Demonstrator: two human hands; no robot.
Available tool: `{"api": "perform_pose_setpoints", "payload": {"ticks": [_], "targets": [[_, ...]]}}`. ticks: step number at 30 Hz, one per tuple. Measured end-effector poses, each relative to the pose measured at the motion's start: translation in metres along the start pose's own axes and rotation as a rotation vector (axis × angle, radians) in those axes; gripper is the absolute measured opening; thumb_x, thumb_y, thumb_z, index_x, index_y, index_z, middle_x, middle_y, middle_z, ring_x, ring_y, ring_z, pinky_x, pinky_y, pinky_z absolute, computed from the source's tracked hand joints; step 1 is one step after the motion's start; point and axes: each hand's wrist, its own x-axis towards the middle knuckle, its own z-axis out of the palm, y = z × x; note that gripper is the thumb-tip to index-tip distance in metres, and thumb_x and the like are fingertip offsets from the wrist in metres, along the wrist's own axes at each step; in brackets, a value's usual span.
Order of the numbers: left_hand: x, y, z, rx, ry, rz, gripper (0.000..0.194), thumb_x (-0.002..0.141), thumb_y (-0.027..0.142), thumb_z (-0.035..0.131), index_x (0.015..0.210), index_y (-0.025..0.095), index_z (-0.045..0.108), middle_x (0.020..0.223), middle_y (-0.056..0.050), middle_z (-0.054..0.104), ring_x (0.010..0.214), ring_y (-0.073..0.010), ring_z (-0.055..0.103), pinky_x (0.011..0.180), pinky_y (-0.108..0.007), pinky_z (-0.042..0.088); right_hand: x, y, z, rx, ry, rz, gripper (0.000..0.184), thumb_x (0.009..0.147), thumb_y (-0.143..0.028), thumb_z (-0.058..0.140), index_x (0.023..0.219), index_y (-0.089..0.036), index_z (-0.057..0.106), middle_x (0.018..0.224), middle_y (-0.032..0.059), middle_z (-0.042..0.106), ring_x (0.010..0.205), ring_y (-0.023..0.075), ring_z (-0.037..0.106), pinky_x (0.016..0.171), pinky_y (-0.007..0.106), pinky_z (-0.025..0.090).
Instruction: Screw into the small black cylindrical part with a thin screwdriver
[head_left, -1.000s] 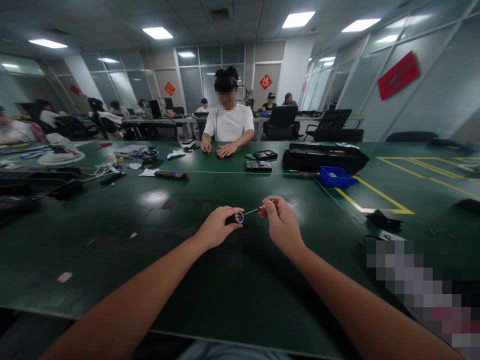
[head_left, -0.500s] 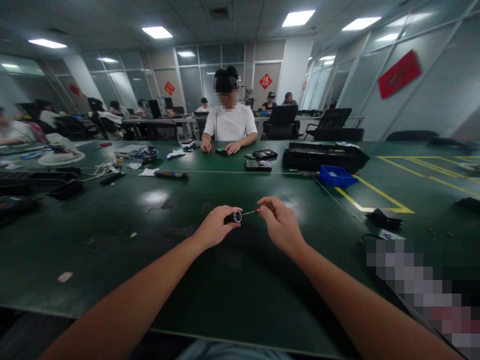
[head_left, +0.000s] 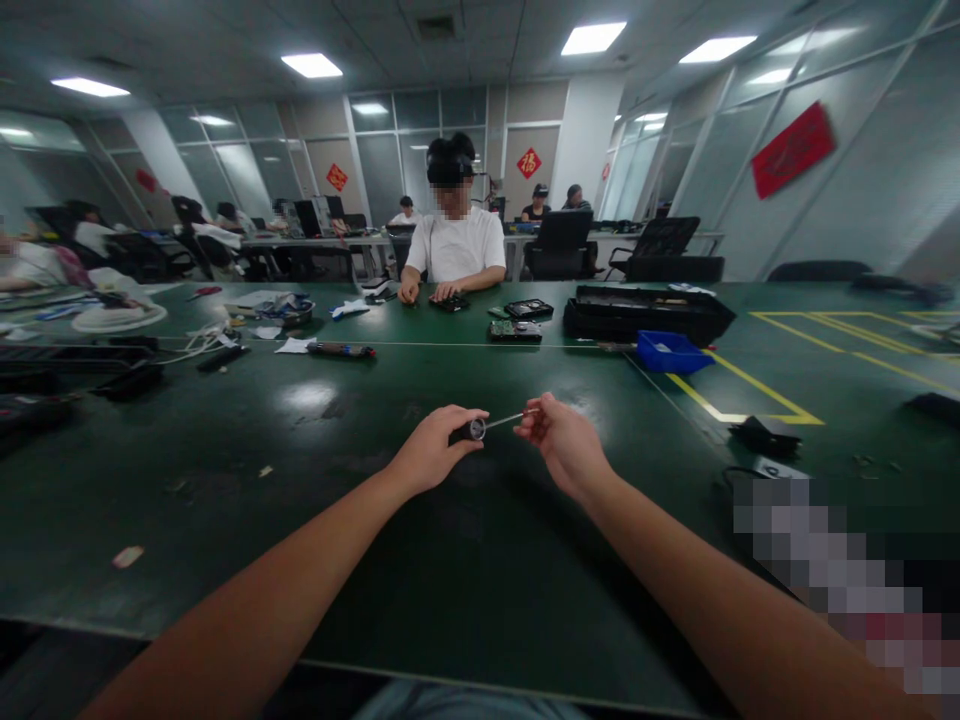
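My left hand (head_left: 431, 455) is closed round a small black cylindrical part (head_left: 474, 430), thumb below and fingers above. Its round end, with a pale rim, faces me. In my right hand (head_left: 566, 440) is a thin screwdriver (head_left: 504, 420), pinched at its reddish handle, which the fingers mostly hide. The metal shaft points left and slightly down, its tip at the edge of the cylindrical part. Whether the tip sits in a screw cannot be made out. Both hands are above the green table (head_left: 450, 590).
Across the table a person (head_left: 457, 245) handles a dark part. Hard drives (head_left: 516, 330), a long black housing (head_left: 649, 312) and a blue bin (head_left: 671, 352) lie beyond my hands. An electric screwdriver (head_left: 341, 349) lies left; a black object (head_left: 765, 437) is at right.
My right hand has turned at the wrist and its fingers have shifted on the screwdriver handle, a little to the right. My left hand keeps the cylindrical part nearly still.
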Motion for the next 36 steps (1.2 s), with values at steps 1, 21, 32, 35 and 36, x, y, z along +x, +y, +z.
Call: {"api": "perform_pose_setpoints", "payload": {"ticks": [1, 21, 32, 35, 36], "targets": [[0.001, -0.001, 0.001, 0.023, -0.015, 0.009, 0.040, 0.085, 0.025, 0.066, 0.125, 0.026, 0.061, 0.114, -0.004, 0.064, 0.108, -0.0218, 0.056, 0.097, -0.037, 0.042, 0.002, 0.000, -0.001, -0.005, 0.018, 0.023, 0.023, 0.088, -0.040, 0.054, 0.078, -0.020, 0.060, 0.065, 0.0025, 0.058, 0.061, 0.0171, 0.058, 0.070, 0.038, 0.056], [0.002, -0.010, 0.009, 0.155, -0.110, -0.003, 0.042, 0.083, 0.026, 0.069, 0.125, 0.027, 0.062, 0.111, -0.006, 0.064, 0.104, -0.0231, 0.055, 0.096, -0.040, 0.041, -0.017, -0.020, 0.001, -0.753, 0.004, -0.420, 0.029, 0.095, -0.043, 0.041, 0.089, -0.021, 0.057, 0.076, 0.0035, 0.065, 0.072, 0.0190, 0.061, 0.068, 0.032, 0.044], [0.005, -0.007, 0.006, -0.048, -0.009, -0.106, 0.037, 0.082, 0.024, 0.068, 0.119, 0.023, 0.063, 0.120, -0.007, 0.062, 0.113, -0.0225, 0.056, 0.102, -0.038, 0.042, -0.014, -0.023, -0.004, -0.964, 0.046, -0.453, 0.027, 0.097, -0.040, 0.039, 0.086, -0.022, 0.057, 0.076, 0.0038, 0.065, 0.073, 0.0203, 0.061, 0.064, 0.032, 0.039], [0.007, -0.007, 0.005, -0.205, 0.078, -0.217, 0.040, 0.085, 0.026, 0.063, 0.125, 0.023, 0.056, 0.120, -0.007, 0.062, 0.109, -0.0210, 0.058, 0.099, -0.038, 0.044, -0.014, -0.024, -0.005, -0.965, 0.048, -0.459, 0.028, 0.097, -0.040, 0.039, 0.086, -0.022, 0.057, 0.077, 0.0037, 0.065, 0.074, 0.0204, 0.061, 0.065, 0.032, 0.039], [0.008, -0.006, 0.003, -0.269, 0.098, -0.253, 0.041, 0.087, 0.028, 0.060, 0.128, 0.023, 0.052, 0.118, -0.007, 0.062, 0.105, -0.0198, 0.060, 0.095, -0.037, 0.046, -0.014, -0.024, -0.005, -0.964, 0.047, -0.462, 0.028, 0.097, -0.040, 0.039, 0.086, -0.022, 0.057, 0.077, 0.0037, 0.065, 0.074, 0.0203, 0.061, 0.065, 0.032, 0.039]]}}
